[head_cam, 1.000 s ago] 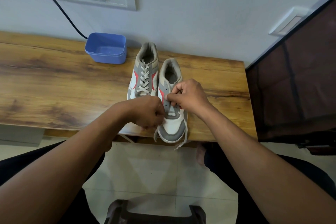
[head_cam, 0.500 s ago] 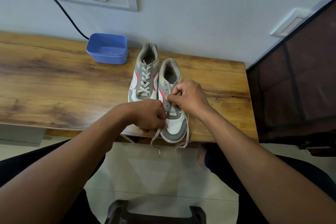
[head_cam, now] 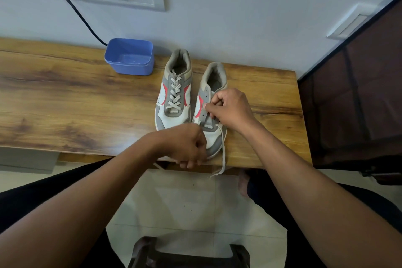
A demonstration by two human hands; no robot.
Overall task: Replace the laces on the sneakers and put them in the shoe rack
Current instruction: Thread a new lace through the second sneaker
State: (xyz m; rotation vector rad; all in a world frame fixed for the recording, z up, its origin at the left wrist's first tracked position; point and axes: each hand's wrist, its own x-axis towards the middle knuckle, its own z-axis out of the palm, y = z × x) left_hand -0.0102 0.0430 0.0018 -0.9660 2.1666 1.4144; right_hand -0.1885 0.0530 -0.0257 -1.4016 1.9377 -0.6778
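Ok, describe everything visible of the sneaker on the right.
The right sneaker is white and grey with a red side flash and padded grey collar. It stands upright at the edge of the wooden table, toe towards the person, beside the laced sneaker. Its upper eyelets are empty; a pale lace leaves the lowest, one end hanging off the edge. The right hand pinches its eyelet strip; the left hand, curled at the toe, seems to hold the lace.

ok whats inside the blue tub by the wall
Only the blue tub's bare floor and inner walls show, with nothing in it that I can make out. Its near wall covers the strip of floor closest to the camera.
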